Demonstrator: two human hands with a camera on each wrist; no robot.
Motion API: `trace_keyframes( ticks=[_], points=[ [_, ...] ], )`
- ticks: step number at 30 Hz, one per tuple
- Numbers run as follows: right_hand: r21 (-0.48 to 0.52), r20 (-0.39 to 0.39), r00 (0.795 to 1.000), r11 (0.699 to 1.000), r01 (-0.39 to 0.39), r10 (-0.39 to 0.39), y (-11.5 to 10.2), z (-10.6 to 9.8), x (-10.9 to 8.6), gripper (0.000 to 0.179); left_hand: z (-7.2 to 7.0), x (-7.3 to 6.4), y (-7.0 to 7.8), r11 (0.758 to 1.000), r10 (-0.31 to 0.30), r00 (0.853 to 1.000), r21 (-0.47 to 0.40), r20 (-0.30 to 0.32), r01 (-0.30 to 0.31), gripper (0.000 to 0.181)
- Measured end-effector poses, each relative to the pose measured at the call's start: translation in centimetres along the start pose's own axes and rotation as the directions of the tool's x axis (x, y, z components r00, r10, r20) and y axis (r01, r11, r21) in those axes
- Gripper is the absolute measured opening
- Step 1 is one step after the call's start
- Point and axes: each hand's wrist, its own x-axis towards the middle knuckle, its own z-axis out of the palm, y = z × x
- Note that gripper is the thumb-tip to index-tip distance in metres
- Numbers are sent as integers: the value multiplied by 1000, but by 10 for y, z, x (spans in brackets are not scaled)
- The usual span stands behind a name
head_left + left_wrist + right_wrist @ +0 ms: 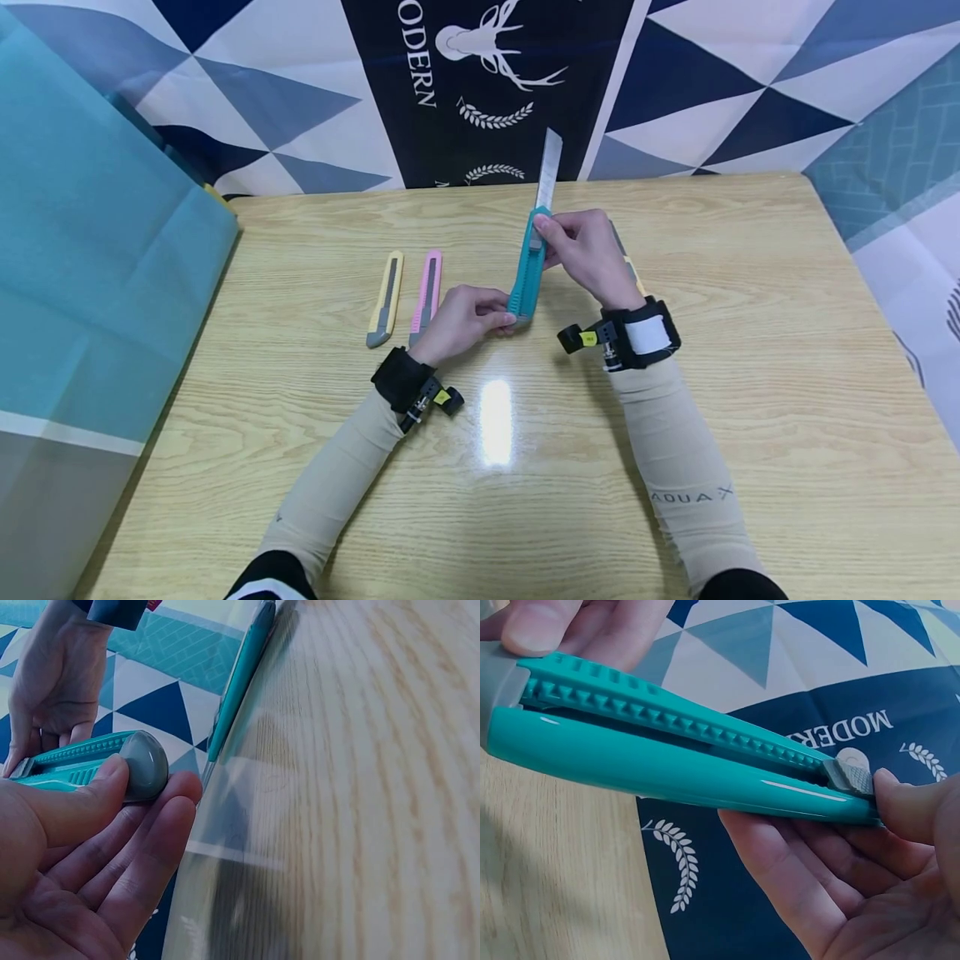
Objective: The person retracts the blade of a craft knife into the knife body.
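Both hands hold a teal utility knife (528, 271), tilted upright over the table, its long blade (550, 162) slid far out. My left hand (467, 321) pinches the grey end cap (146, 766) between thumb and fingers. Higher up, my right hand (592, 250) grips the front part of the handle. Its thumb lies at the grey slider (849, 778), at the front end of the toothed slot. A yellow utility knife (386, 300) and a pink one (427, 292) lie left of the hands; my left hand partly covers the pink one.
Behind the right hand, a grey and yellow thing (632, 271) on the wooden table (750, 375) is mostly hidden. A long, slim teal thing (241, 682) shows in the left wrist view. Patterned cloth (285, 92) hangs behind the table; a blue box-like shape (97, 250) stands left.
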Motion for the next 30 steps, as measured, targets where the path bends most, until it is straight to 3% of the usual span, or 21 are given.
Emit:
trace_keyframes(
  ticks=[8, 18, 25, 27, 30],
  points=[
    [8, 4, 1000, 1000, -30, 30, 1, -1, -1, 41, 0, -2, 4, 1000, -11, 1000, 6, 3, 11, 18],
    [8, 18, 1000, 1000, -9, 9, 1, -2, -1, 36, 2, -4, 3, 1000, -22, 1000, 7, -13, 22, 18],
    [-10, 21, 1000, 1000, -9, 9, 0, -1, -1, 31, -1, -10, 25, 999, -46, 999, -29, -7, 45, 18],
    [-10, 20, 1000, 1000, -5, 5, 0, -1, -1, 31, -1, -9, 24, 998, -46, 999, -38, 1, 46, 18],
    [-3, 22, 1000, 1000, 10, -10, 0, -1, -1, 29, 0, -4, 10, 998, -37, 999, -50, 3, 38, 16]
  ],
)
